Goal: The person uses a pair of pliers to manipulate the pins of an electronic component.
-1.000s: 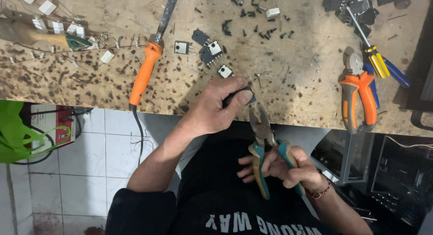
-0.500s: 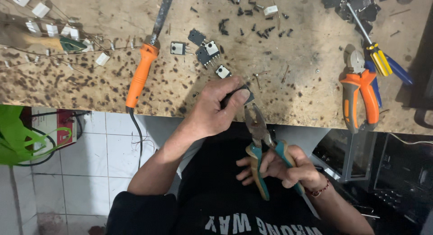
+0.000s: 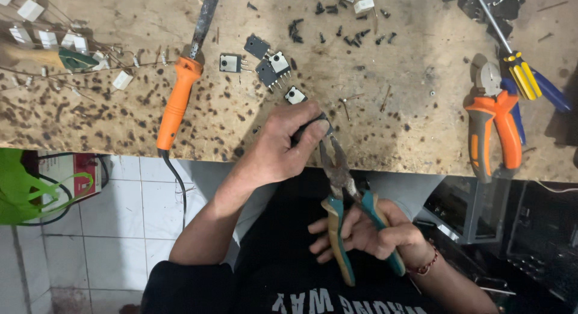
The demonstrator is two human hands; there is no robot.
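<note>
Pliers clamped in right hand grip, left hand pinching black component at bench edge.

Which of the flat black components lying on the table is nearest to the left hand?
The single one with a pale face, just above the left hand. The other three lie clustered farther up, beside the orange handle.

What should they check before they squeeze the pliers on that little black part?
1. Left hand pinching the black part: ok.
2. Right hand gripping the teal-handled pliers: ok.
3. Pliers tip at the part: ok; exact bite cannot tell.
4. Fingertips clear of the tip: not ok, very close.
5. Orange soldering iron out of the way: ok.
6. Part's legs straight: cannot tell, hidden.
</note>
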